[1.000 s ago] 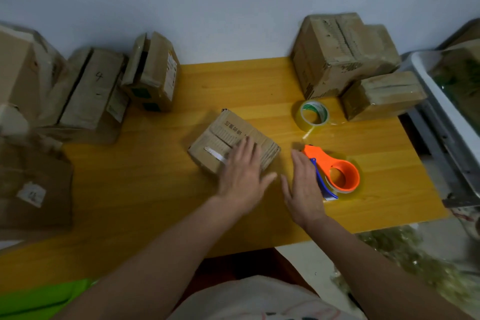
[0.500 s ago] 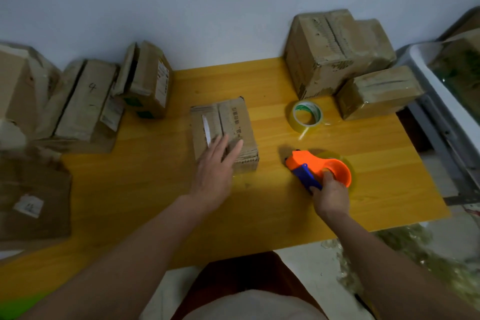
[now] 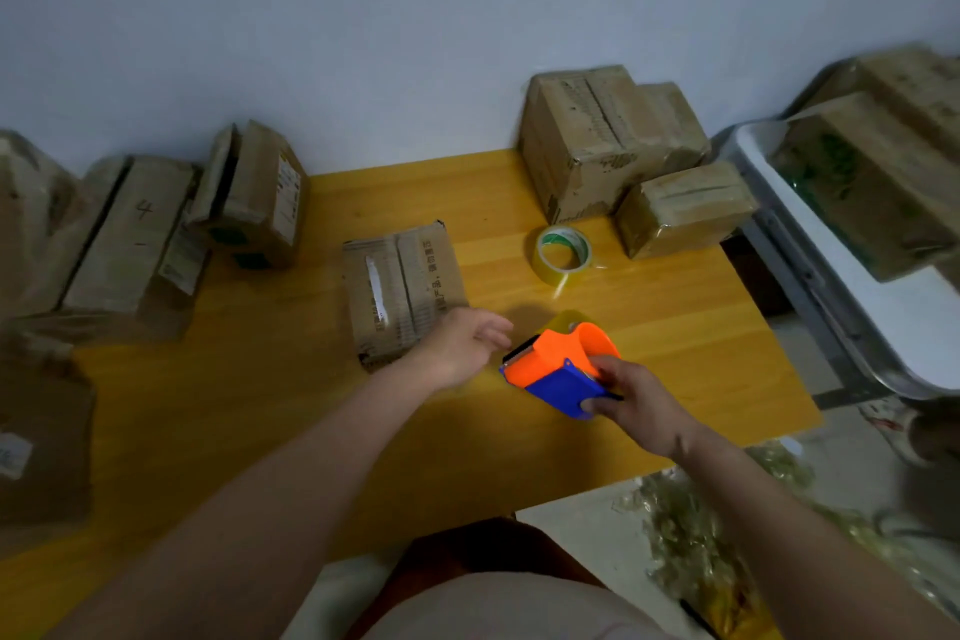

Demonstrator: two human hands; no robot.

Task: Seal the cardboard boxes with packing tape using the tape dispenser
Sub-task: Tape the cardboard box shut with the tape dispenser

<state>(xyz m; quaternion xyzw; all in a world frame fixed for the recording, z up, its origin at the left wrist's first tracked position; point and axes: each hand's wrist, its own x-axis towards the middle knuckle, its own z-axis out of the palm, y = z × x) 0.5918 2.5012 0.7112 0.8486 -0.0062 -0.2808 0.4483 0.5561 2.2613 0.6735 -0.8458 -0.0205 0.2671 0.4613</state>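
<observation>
A small cardboard box point(image 3: 400, 288) lies flat in the middle of the yellow wooden table point(image 3: 260, 405), its flaps closed with a seam along the top. My right hand point(image 3: 631, 398) grips the orange and blue tape dispenser point(image 3: 558, 369), lifted off the table to the right of the box. My left hand point(image 3: 460, 346) hovers at the box's near right corner, fingers loosely apart, reaching toward the dispenser's front edge and holding nothing.
A loose roll of clear tape point(image 3: 562, 255) lies behind the dispenser. Taped boxes point(image 3: 602, 140) are stacked at the back right, unsealed boxes point(image 3: 249, 195) at the back left. A white tray point(image 3: 852, 307) with more boxes stands right of the table.
My right hand has lifted the dispenser off the table and tilted it. My left hand has left the top of the box and moved right toward the dispenser.
</observation>
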